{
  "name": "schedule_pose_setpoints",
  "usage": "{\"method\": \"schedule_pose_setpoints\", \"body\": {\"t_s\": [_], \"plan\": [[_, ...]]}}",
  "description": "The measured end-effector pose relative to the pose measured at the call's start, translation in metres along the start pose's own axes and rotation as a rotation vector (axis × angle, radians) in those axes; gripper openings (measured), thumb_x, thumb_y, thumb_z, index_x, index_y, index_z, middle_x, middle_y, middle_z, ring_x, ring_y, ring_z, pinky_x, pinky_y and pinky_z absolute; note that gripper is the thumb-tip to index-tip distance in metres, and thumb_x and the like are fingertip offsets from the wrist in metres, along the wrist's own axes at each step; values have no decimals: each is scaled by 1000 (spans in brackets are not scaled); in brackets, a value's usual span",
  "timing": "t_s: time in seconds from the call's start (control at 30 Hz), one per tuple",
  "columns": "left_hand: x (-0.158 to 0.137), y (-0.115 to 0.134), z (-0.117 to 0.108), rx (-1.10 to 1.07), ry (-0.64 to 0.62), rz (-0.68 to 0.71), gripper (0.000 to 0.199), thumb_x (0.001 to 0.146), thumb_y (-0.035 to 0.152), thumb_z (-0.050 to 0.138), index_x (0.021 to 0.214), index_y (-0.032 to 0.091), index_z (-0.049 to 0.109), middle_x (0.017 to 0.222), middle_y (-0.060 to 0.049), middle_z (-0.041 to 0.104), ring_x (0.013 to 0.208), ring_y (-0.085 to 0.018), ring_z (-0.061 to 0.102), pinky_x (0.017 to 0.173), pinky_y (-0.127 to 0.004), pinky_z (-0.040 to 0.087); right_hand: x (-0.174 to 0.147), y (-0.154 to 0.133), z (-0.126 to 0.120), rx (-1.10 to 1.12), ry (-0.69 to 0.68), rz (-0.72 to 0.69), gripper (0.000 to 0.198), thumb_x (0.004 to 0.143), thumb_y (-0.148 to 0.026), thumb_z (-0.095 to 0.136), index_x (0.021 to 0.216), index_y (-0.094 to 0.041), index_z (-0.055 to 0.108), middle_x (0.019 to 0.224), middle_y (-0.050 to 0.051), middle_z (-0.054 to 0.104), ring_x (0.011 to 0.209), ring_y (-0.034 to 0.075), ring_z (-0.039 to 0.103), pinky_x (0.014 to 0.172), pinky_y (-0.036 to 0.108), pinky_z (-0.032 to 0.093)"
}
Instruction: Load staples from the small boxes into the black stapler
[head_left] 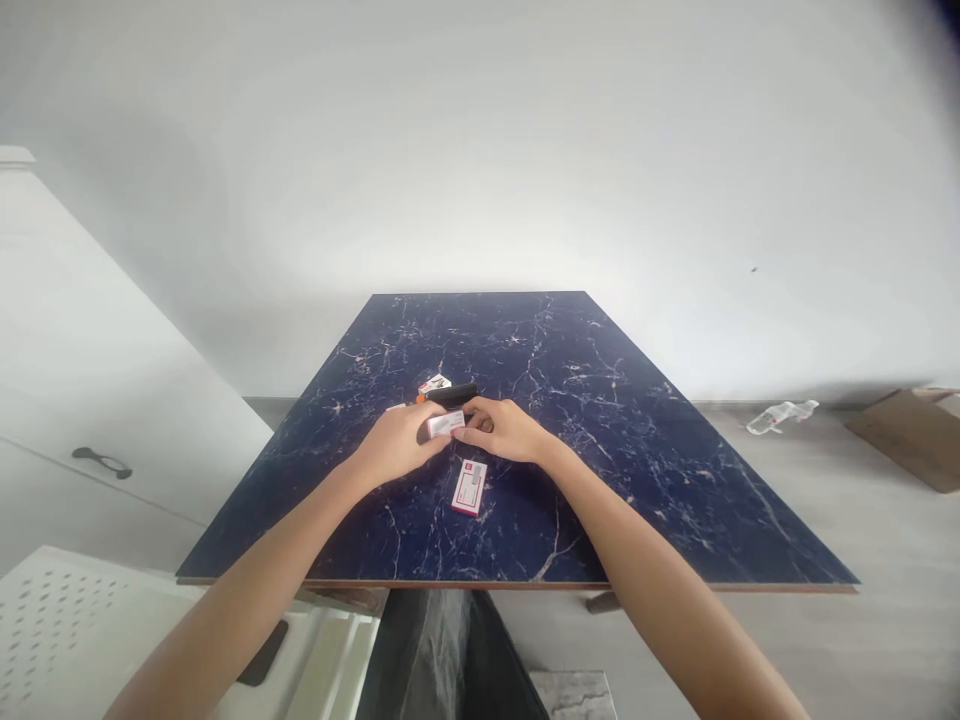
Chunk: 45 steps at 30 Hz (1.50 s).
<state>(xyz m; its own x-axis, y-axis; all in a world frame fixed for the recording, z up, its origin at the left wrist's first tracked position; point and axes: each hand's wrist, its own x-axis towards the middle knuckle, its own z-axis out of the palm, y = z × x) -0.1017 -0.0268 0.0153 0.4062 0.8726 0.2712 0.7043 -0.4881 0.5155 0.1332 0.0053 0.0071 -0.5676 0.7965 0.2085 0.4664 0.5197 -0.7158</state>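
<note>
Over the middle of the dark blue marbled table point(570, 400), my left hand point(397, 440) and my right hand point(506, 430) grip a small white box point(447, 425) from its two ends. Red shows at the box's edge, and its print is too small to read. Closer to me, a second white box point(470, 487) with a red edge lies flat, touched by neither hand. Just beyond my fingers lies a black, elongated object point(454, 394), with an orange piece point(421, 398) at its left. A small white printed item point(435, 383) sits behind them, partly covered.
A white cabinet point(97, 380) with a dark handle stands left of the table. On the floor to the right are clear plastic bottles point(781, 416) and a cardboard box point(907, 435). At lower left, a dark phone-like object point(264, 655) rests on a pale surface.
</note>
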Motion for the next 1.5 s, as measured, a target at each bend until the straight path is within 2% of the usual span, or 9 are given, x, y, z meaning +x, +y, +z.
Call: {"method": "schedule_pose_setpoints", "body": {"t_s": [0.13, 0.27, 0.37, 0.47, 0.73, 0.9, 1.17, 1.33, 1.5], "plan": [[5, -4, -1, -393, 101, -126, 40, 84, 45, 67, 118, 24, 66, 105, -8, 74, 78, -23, 70, 69, -33, 53, 4, 7, 2, 121, 147, 65, 24, 89, -39, 61, 105, -21, 65, 80, -1, 74, 69, 15, 67, 67, 26, 49], [11, -24, -8, -505, 314, -286, 30, 76, 40, 75, 98, 22, 65, 99, -5, 75, 80, -22, 70, 71, -32, 53, 9, 25, 0, 30, 355, 95, 31, 86, -34, 64, 114, -21, 64, 101, 3, 74, 80, 16, 68, 77, 29, 53], [15, -35, -11, -555, 361, -368, 27, 73, 36, 76, 90, 21, 62, 92, -4, 75, 79, -22, 70, 71, -31, 53, 13, 37, 2, -16, 270, 36, 48, 81, -24, 70, 128, -23, 59, 115, 5, 72, 91, 17, 70, 86, 31, 53], [17, -37, -10, -651, 393, -376, 39, 72, 30, 72, 109, 23, 63, 97, -4, 73, 86, -23, 71, 72, -31, 54, 16, 43, 6, 2, 234, 45, 39, 86, -24, 67, 125, -23, 62, 108, 4, 75, 91, 17, 71, 89, 32, 54], [17, -34, -7, -825, 341, -404, 32, 71, 34, 76, 97, 20, 63, 93, -3, 74, 82, -22, 72, 77, -35, 57, 10, 54, -15, -72, 217, 88, 36, 83, -22, 67, 119, -24, 65, 102, 2, 76, 86, 16, 71, 88, 32, 54], [17, -31, -8, -976, 326, -381, 34, 71, 37, 82, 86, 18, 59, 98, -8, 76, 93, -24, 73, 88, -40, 57, 0, 40, -33, -214, 461, 58, 20, 87, -27, 60, 102, -20, 69, 97, 5, 74, 83, 19, 68, 84, 34, 53], [12, -16, 0, -999, 242, -219, 29, 80, 41, 77, 94, 16, 69, 101, -7, 74, 100, -24, 71, 98, -44, 56, 6, -17, 12, 172, 227, -121, 45, 86, -43, 67, 126, -24, 58, 104, 4, 74, 76, 16, 70, 74, 29, 57], [14, -17, 6, -929, 342, -204, 29, 78, 44, 77, 84, 18, 65, 100, -5, 73, 101, -24, 70, 94, -43, 58, 9, -7, 10, 318, 272, -55, 37, 88, -35, 63, 123, -24, 58, 99, 3, 75, 79, 17, 73, 78, 31, 59], [16, -24, 9, -920, 305, -293, 36, 75, 43, 77, 64, 18, 54, 94, -6, 74, 85, -22, 71, 84, -39, 59, 7, 4, 2, 339, 321, -45, 26, 92, -28, 53, 116, -22, 63, 117, 8, 70, 83, 18, 74, 79, 35, 61]]}}
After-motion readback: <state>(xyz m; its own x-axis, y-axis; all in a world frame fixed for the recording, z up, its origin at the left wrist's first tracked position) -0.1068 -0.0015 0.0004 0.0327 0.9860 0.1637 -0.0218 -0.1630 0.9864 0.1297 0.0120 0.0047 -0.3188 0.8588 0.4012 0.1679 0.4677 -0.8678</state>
